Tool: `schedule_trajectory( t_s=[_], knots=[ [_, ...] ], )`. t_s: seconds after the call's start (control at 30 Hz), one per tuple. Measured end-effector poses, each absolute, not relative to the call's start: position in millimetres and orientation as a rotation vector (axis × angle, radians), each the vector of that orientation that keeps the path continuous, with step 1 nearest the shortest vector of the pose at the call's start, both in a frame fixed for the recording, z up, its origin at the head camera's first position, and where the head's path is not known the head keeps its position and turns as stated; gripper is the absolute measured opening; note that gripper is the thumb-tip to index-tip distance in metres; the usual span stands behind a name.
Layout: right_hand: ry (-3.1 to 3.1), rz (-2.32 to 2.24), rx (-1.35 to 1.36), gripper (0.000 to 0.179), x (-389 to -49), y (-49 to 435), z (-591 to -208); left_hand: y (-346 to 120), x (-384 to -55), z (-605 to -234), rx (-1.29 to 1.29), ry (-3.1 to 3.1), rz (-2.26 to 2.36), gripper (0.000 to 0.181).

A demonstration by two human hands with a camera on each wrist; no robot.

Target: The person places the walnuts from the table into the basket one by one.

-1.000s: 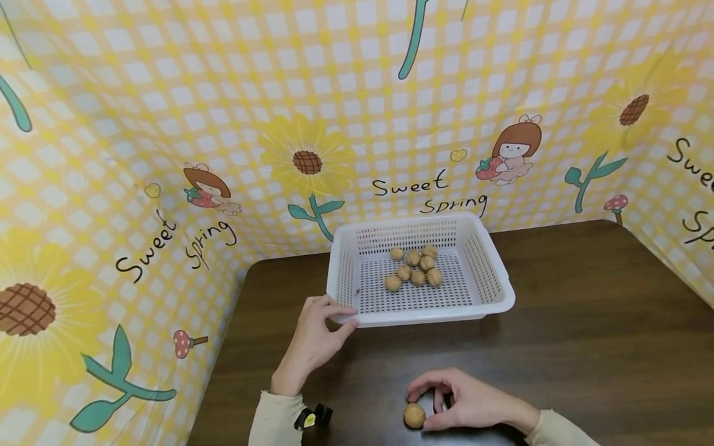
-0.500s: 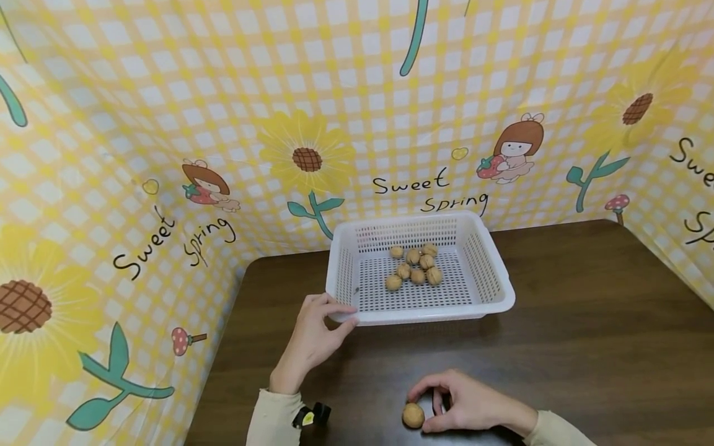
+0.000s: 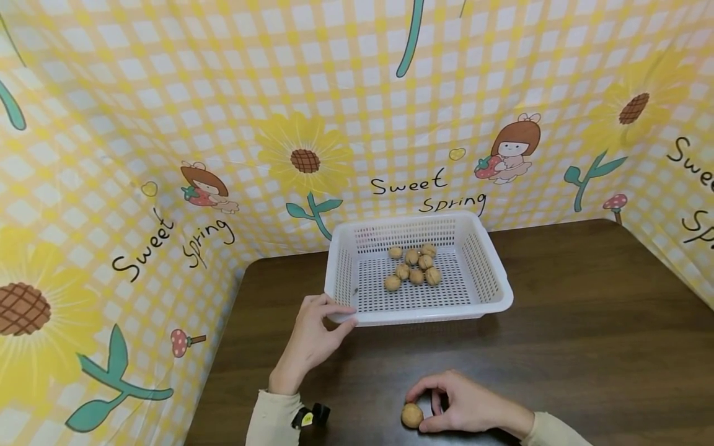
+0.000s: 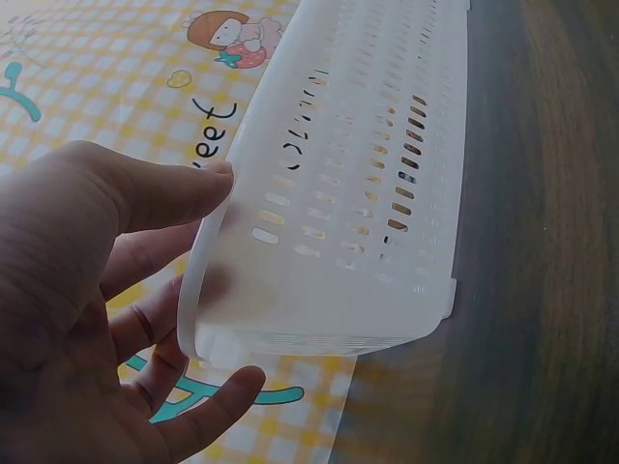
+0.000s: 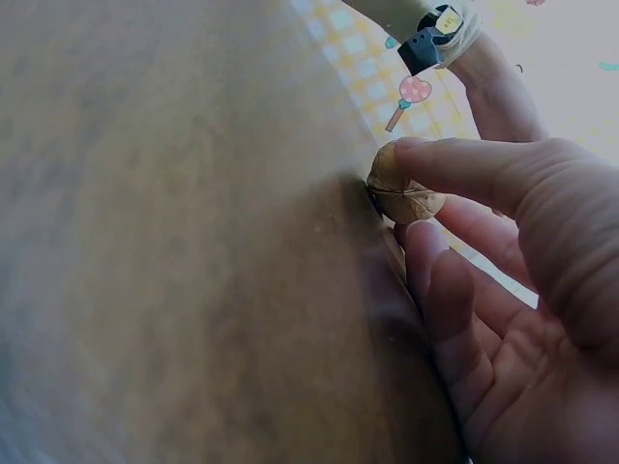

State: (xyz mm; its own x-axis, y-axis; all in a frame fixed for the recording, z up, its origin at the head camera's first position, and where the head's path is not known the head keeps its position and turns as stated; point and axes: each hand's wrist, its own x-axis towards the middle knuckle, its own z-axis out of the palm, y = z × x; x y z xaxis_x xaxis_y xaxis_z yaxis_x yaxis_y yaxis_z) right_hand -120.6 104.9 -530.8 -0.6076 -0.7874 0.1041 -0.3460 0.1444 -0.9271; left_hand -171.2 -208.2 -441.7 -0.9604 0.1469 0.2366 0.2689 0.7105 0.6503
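Note:
A white plastic basket (image 3: 424,316) with slotted walls stands at the back of the table, with several walnuts (image 3: 416,277) grouped on its floor. At its near left corner, my left hand (image 3: 309,337) pinches the rim between thumb and fingers. The left wrist view shows the thumb on one side of the basket wall (image 4: 290,309) and fingers behind it. Nearer to me, my right hand (image 3: 465,402) holds a single walnut (image 3: 412,416) between thumb and fingertips at the tabletop. The walnut's seam (image 5: 406,192) shows in the right wrist view.
The dark wood table (image 3: 586,322) extends to both sides of the basket. A yellow checked cloth (image 3: 357,80) with printed flowers hangs behind and at the left and right. A black device (image 3: 312,415) is strapped at my left wrist.

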Motion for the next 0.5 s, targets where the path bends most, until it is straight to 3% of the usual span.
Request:
schedule_trajectory(
  t_s=[0.3,0.5],
  knots=[
    [1.996,-1.472,-1.093,0.027,-118.1,106.1,-524.5,-206.7,-172.2,-443.6,-0.36,-2.75,-1.09,0.016],
    [2.005,-1.48,-1.107,0.029,-130.6,113.7,-488.9,-208.2,-171.9,-442.4,-0.359,-2.735,-1.087,0.016]
  ],
)
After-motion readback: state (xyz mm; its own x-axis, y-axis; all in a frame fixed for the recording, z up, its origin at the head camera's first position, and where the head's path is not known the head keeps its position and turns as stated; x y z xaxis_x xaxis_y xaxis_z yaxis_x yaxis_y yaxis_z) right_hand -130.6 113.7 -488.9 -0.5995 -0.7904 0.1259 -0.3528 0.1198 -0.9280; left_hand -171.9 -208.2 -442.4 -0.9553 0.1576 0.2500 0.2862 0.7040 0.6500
